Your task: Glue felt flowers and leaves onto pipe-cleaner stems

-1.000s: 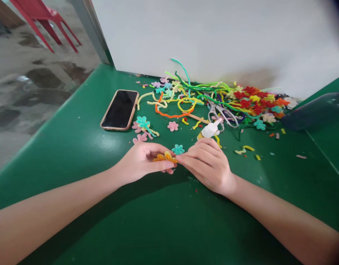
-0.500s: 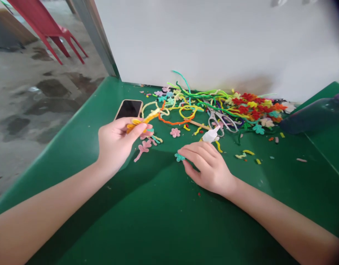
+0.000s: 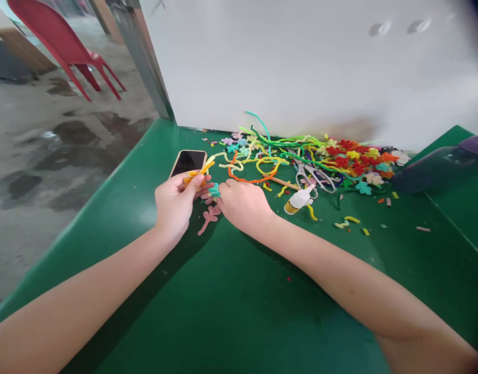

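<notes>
My left hand (image 3: 175,202) is closed in a pinch on an orange and yellow pipe cleaner piece (image 3: 195,176), held above the table with its yellow end pointing up and right. Close beside it, my right hand (image 3: 244,205) is curled with its back toward me. A teal pipe cleaner flower (image 3: 214,190) shows at its fingertips, which appear closed on it; the fingers are partly hidden. Below the two hands, a pink pipe cleaner piece with a stem (image 3: 209,217) lies on the green table.
A phone (image 3: 189,162) lies behind my left hand. Farther right are a white glue bottle (image 3: 299,200), scissors (image 3: 318,176), loose pipe cleaners (image 3: 277,143) and a heap of red flowers (image 3: 345,153). A dark bottle (image 3: 437,166) lies at the right. A white panel (image 3: 281,67) stands behind.
My right hand has moved left from beside the glue bottle to my left hand, the teal flower apparently with it. The glue bottle is now uncovered. My left hand still holds the orange piece.
</notes>
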`<act>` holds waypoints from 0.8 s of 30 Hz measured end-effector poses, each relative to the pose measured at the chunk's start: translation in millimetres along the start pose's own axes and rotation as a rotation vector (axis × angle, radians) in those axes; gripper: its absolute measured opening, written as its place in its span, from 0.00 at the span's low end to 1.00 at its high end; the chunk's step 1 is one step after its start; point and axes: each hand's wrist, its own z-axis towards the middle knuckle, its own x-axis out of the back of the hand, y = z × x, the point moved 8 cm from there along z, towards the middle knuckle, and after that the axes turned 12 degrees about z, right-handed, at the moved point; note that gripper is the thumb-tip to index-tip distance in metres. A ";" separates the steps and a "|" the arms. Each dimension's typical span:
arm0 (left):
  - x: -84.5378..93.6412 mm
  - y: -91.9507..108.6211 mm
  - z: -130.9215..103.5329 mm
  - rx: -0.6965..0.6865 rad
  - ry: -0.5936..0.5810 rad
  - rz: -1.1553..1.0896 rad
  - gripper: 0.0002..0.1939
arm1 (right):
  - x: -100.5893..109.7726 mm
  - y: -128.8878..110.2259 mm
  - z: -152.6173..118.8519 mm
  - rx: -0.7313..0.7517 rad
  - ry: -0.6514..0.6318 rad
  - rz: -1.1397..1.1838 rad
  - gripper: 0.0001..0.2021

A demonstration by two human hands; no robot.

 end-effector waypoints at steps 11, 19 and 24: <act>4.5 8.2 -5.3 -0.087 0.064 0.011 0.11 | 6.6 31.9 16.4 -0.235 0.044 0.198 0.08; -6.6 -3.0 -5.2 0.057 -0.076 -0.104 0.21 | 54.3 18.0 -22.8 0.064 0.478 0.196 0.08; -21.7 9.9 -24.3 0.101 -0.237 -0.026 0.20 | 64.4 -21.0 -69.9 0.559 0.527 -0.029 0.10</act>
